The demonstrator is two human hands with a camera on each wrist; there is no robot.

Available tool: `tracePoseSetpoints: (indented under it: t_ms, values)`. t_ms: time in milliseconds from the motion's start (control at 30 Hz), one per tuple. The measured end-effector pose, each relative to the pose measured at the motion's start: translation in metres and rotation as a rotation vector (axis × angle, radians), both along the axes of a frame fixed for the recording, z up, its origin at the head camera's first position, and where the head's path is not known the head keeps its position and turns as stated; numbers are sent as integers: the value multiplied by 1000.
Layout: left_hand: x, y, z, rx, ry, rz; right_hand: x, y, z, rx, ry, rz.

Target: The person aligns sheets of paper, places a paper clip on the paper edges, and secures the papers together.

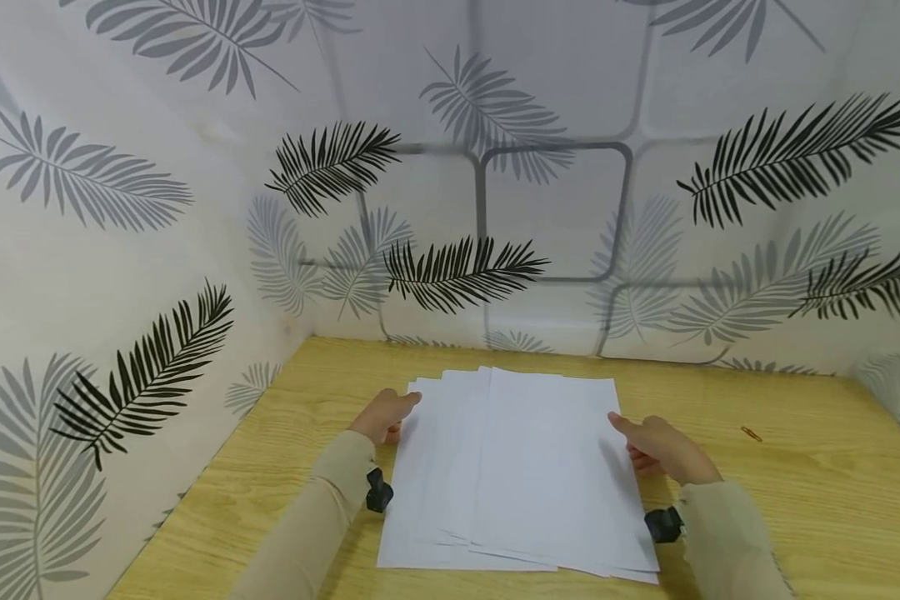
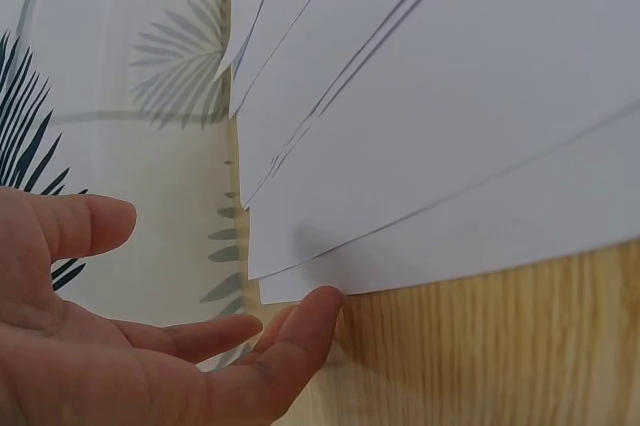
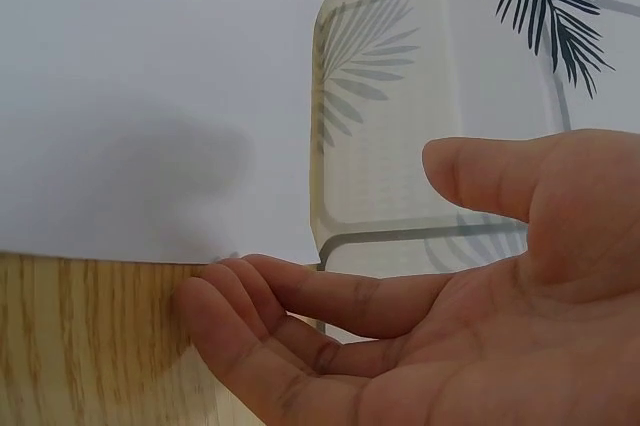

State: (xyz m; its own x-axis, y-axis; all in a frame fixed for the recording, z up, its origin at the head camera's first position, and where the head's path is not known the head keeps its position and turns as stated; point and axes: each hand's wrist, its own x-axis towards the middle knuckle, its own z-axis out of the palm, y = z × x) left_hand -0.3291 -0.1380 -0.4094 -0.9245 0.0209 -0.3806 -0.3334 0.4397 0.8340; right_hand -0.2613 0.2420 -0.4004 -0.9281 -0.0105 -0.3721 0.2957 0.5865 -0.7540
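Note:
Several white paper sheets (image 1: 547, 467) lie on the table in a fanned, uneven stack, their edges offset from one another. Along the stack's left side is my left hand (image 1: 387, 415); its thumb stands apart from the fingers, and in the left wrist view a fingertip (image 2: 318, 311) meets the edge of the lowest sheet (image 2: 420, 266). My right hand (image 1: 663, 446) is at the right side of the stack. In the right wrist view its bent fingers (image 3: 235, 311) reach the paper edge from below, with the thumb (image 3: 480, 171) raised well away from the sheet.
A small orange paper clip (image 1: 752, 434) lies on the wood-grain table (image 1: 817, 492), to the right of my right hand. Behind the table and along its left side hangs a white covering (image 1: 555, 217) printed with leaves. Each wrist carries a small black device (image 1: 664, 525).

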Motion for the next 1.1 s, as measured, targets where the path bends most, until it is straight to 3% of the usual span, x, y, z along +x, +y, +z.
tracePoseSetpoints:
  t_ms: [433,700,1100]
  values:
    - [6,12,4,4,23,-34,-1,-7,-4,-12,8,14]
    - [5,18,0,45,25,-46,-1,-9,-5,-16,11,23]
    - [6,32,0,34,22,-50,-2,-16,-5,-3,2,1]
